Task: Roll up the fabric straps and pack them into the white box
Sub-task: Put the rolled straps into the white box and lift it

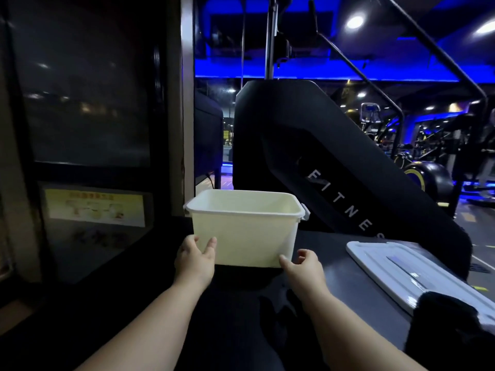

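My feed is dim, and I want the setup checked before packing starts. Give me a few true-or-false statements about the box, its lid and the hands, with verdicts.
1. The white box has its lid on. False: the box is open on top, and the white lid lies flat on the grey surface to its right.
2. The left hand holds the box at its lower left corner. True.
3. The right hand rests on the lid. False: it is at the box's lower right corner, with its thumb on the front face.
4. The lid lies apart from the box, not touching it. True.
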`<state>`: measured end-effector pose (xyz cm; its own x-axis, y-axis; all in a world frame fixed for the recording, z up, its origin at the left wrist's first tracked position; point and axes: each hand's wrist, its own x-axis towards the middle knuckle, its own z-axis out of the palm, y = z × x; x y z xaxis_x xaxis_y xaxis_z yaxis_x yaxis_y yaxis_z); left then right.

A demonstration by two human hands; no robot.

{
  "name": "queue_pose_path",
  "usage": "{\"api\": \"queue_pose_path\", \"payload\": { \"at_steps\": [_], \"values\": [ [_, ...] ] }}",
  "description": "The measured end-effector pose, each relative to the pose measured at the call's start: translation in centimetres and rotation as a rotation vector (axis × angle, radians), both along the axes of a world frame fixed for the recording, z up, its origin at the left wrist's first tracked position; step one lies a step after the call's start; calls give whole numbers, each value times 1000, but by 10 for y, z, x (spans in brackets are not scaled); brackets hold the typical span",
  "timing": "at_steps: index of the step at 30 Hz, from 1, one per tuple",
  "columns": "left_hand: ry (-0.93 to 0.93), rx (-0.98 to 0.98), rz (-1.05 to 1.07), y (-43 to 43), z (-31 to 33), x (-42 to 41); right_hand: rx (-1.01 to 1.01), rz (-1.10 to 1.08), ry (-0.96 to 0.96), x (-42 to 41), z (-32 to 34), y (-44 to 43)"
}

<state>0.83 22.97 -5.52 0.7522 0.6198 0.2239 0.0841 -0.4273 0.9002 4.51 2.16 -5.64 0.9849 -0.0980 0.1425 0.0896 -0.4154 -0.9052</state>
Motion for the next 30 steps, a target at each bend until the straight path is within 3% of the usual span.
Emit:
{"api": "queue_pose_path", "payload": {
  "at_steps": [3, 6, 8, 15, 21, 30],
  "values": [
    [-95, -98, -43, 15, -6, 23, 28, 55, -22, 23, -11, 1],
    [-236, -375, -150, 23, -11, 44, 150, 153, -46, 38, -24, 1],
    [-244, -455, -197, 23, -14, 53, 237, 229, -51, 43, -29, 2],
    [-288, -360, -112, 17, -16, 47, 330, 261, -129, 38, -23, 0],
    [-255, -353, -63, 3, -14, 1, 198, 87, -102, 12, -19, -4],
    [-313, -354, -53, -25, -9, -95, 175, 106, -52, -68, -13, -28]
  ]
}}
